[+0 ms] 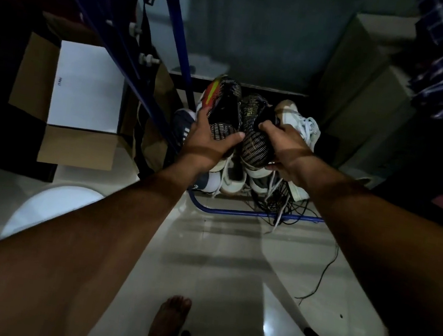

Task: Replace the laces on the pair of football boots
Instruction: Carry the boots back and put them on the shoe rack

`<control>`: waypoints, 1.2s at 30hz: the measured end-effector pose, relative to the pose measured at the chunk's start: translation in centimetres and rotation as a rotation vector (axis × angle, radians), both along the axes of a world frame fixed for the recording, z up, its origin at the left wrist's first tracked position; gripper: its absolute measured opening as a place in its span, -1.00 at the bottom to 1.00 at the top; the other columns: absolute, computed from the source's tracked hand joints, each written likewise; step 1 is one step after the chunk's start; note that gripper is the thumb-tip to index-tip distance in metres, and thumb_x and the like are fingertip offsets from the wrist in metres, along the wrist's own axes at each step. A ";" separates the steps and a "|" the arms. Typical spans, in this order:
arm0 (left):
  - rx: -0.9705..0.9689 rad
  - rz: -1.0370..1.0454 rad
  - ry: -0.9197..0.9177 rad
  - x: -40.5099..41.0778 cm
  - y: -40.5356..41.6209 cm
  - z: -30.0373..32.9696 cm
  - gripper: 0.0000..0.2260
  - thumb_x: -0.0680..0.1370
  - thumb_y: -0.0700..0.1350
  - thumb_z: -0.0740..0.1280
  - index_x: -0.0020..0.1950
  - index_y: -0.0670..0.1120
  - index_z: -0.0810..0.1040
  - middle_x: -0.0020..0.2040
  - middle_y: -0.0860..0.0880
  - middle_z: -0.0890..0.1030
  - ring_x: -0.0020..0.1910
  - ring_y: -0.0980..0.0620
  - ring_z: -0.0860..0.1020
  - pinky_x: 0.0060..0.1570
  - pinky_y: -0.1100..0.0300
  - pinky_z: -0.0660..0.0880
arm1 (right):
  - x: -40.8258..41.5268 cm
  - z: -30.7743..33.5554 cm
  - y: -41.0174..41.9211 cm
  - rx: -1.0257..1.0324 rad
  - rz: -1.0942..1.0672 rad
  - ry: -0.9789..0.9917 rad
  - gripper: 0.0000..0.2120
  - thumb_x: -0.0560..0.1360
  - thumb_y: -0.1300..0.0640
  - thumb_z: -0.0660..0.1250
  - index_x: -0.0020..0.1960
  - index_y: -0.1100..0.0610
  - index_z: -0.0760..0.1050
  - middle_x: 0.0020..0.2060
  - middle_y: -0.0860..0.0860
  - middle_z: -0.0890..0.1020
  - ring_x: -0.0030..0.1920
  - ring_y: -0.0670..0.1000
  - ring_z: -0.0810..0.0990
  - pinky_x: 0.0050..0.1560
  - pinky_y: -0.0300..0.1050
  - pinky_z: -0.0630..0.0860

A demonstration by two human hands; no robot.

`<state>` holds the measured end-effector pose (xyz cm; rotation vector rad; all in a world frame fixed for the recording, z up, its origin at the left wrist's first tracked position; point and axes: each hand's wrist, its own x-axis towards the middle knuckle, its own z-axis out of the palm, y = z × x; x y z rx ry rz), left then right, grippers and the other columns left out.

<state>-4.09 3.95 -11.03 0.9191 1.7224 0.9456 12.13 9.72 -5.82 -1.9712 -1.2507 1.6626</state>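
Two black football boots with a gold knit pattern are held side by side above a pile of shoes on the floor. My left hand (209, 140) grips the left boot (225, 105), which has a red and yellow patch at its far end. My right hand (289, 149) grips the right boot (254, 132) around its middle. Whether the boots have laces in them cannot be made out in the dim light.
Below lie white trainers (302, 122) with loose laces, a blue striped shoe (182, 124) and tangled black cables (286, 206). A blue metal rack (177, 31) rises at left, its base bar (259, 215) crossing the floor. An open cardboard box (80, 106) sits left. My bare foot (168, 326) stands on glossy tiles.
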 end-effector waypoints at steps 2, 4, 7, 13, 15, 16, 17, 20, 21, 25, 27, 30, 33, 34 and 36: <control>-0.054 -0.036 0.064 0.3 0.1 -0.3 -0.09 0.43 0.12 0.59 0.64 0.04 0.14 0.54 -0.13 0.33 0.49 -0.15 0.37 0.44 -0.01 0.41 | -0.4 0.1 -0.1 0.051 -0.023 -0.024 -0.48 0.55 -0.13 0.35 0.45 0.00 0.37 0.27 0.06 0.61 0.19 0.16 0.62 0.18 0.23 0.61; -0.084 -0.042 0.098 0.4 0.2 -0.6 -0.02 0.39 0.13 0.62 0.65 0.04 0.11 0.55 -0.14 0.32 0.50 -0.17 0.36 0.46 -0.06 0.39 | -0.8 0.1 -0.2 0.104 0.003 -0.092 -0.48 0.57 -0.13 0.34 0.47 0.01 0.37 0.25 0.01 0.59 0.19 0.10 0.58 0.27 0.18 0.56; -0.115 -0.018 0.084 0.4 0.3 -0.9 0.06 0.33 0.12 0.65 0.66 0.04 0.09 0.56 -0.12 0.32 0.51 -0.15 0.35 0.48 -0.07 0.38 | -1.1 0.1 -0.1 0.143 0.039 -0.153 -0.38 0.55 -0.19 0.34 0.52 0.01 0.31 0.32 0.01 0.56 0.25 0.11 0.55 0.34 0.18 0.50; -0.111 0.016 0.053 0.3 0.2 -1.9 0.26 0.06 0.33 0.62 0.64 0.13 0.07 0.56 -0.04 0.34 0.51 -0.09 0.37 0.43 -0.11 0.44 | -1.3 0.5 0.1 0.137 0.060 -0.179 -0.14 0.30 -0.36 0.40 0.50 -0.01 0.35 0.30 0.02 0.61 0.24 0.11 0.61 0.35 0.08 0.52; -0.107 0.015 0.070 0.3 0.1 -1.5 0.27 0.05 0.35 0.61 0.64 0.08 0.08 0.57 -0.06 0.33 0.51 -0.09 0.36 0.45 -0.10 0.42 | -1.1 0.3 0.3 0.124 0.073 -0.172 -0.28 0.41 -0.28 0.43 0.47 0.01 0.39 0.31 0.05 0.61 0.27 0.12 0.60 0.37 0.06 0.50; -0.106 0.010 0.078 0.4 0.0 -0.9 0.27 0.08 0.34 0.61 0.65 0.07 0.07 0.58 -0.07 0.31 0.53 -0.09 0.34 0.47 -0.08 0.40 | -1.0 0.2 0.4 0.124 0.074 -0.166 -0.33 0.44 -0.26 0.43 0.45 0.01 0.41 0.30 0.05 0.61 0.26 0.13 0.60 0.37 0.06 0.50; -0.112 0.008 0.083 0.5 -0.1 -0.3 0.25 0.14 0.30 0.64 0.67 0.06 0.04 0.60 -0.08 0.27 0.55 -0.10 0.30 0.49 -0.07 0.37 | -0.9 0.3 0.4 0.123 0.080 -0.159 -0.36 0.46 -0.24 0.42 0.43 0.01 0.43 0.28 0.05 0.62 0.24 0.13 0.61 0.36 0.04 0.51; -0.109 0.016 0.128 0.7 -0.6 1.3 0.15 0.32 0.19 0.63 0.69 0.09 -0.05 0.64 -0.09 0.15 0.60 -0.15 0.18 0.54 -0.09 0.29 | -0.6 1.2 -0.1 0.169 0.089 -0.166 -0.38 0.51 -0.19 0.43 0.46 0.07 0.38 0.12 -0.07 0.58 0.15 0.01 0.58 0.11 -0.31 0.51; -0.098 0.017 0.180 0.9 -1.0 1.9 0.11 0.36 0.19 0.60 0.69 0.11 -0.05 0.65 -0.09 0.12 0.61 -0.17 0.14 0.55 -0.12 0.25 | -0.3 1.9 -0.7 0.182 0.098 -0.157 -0.39 0.55 -0.16 0.41 0.48 0.08 0.35 0.09 -0.11 0.53 0.13 -0.04 0.54 -0.03 -0.38 0.47; 0.077 -0.012 0.511 2.5 -4.1 5.9 -0.15 0.50 0.07 0.50 0.67 0.06 0.09 0.63 -0.11 0.16 0.57 -0.17 0.18 0.49 -0.20 0.28 | 1.7 5.6 -4.2 0.209 0.174 -0.119 -0.47 0.63 -0.09 0.35 0.53 0.01 0.31 0.12 -0.14 0.45 0.08 -0.12 0.45 -0.23 -0.36 0.37; 0.141 -0.051 0.547 4.3 -6.5 8.1 -0.24 0.53 0.05 0.45 0.65 0.06 0.16 0.62 -0.08 0.20 0.55 -0.12 0.24 0.46 -0.13 0.32 | 2.9 7.0 -6.7 0.247 0.222 -0.143 -0.50 0.60 -0.06 0.39 0.48 0.00 0.36 0.06 -0.15 0.52 0.06 -0.11 0.51 -0.26 -0.39 0.39; 0.246 -0.164 0.439 7.5 -11.2 11.7 -0.32 0.54 0.03 0.38 0.62 -0.06 0.26 0.56 -0.15 0.29 0.53 -0.14 0.30 0.48 -0.10 0.33 | 5.2 10.5 -11.9 0.301 0.264 -0.127 -0.56 0.56 0.04 0.44 0.39 -0.02 0.40 0.08 -0.21 0.60 0.07 -0.20 0.59 -0.04 -0.47 0.40; 0.241 -0.314 0.332 11.0 -16.8 15.9 -0.33 0.52 0.05 0.30 0.60 -0.11 0.28 0.52 -0.16 0.35 0.52 -0.12 0.34 0.47 -0.09 0.34 | 8.9 14.8 -18.6 0.299 0.251 -0.117 -0.51 0.53 0.12 0.45 0.42 0.07 0.42 0.17 -0.12 0.60 0.11 -0.24 0.58 0.15 -0.38 0.42; 0.216 -0.384 0.294 12.6 -19.7 17.8 -0.33 0.51 0.05 0.29 0.60 -0.10 0.27 0.51 -0.14 0.36 0.50 -0.11 0.35 0.46 -0.07 0.35 | 10.7 16.8 -21.7 0.269 0.238 -0.139 -0.45 0.51 0.06 0.45 0.46 0.06 0.40 0.23 -0.06 0.60 0.19 -0.16 0.58 0.22 -0.28 0.45; 0.192 -0.510 0.284 15.1 -24.5 20.3 -0.36 0.53 0.03 0.30 0.60 -0.07 0.28 0.48 -0.13 0.40 0.46 -0.11 0.39 0.41 -0.07 0.39 | 14.0 19.4 -27.1 0.250 0.254 -0.198 -0.41 0.50 0.00 0.44 0.48 0.04 0.38 0.30 0.00 0.57 0.27 -0.04 0.55 0.27 -0.15 0.47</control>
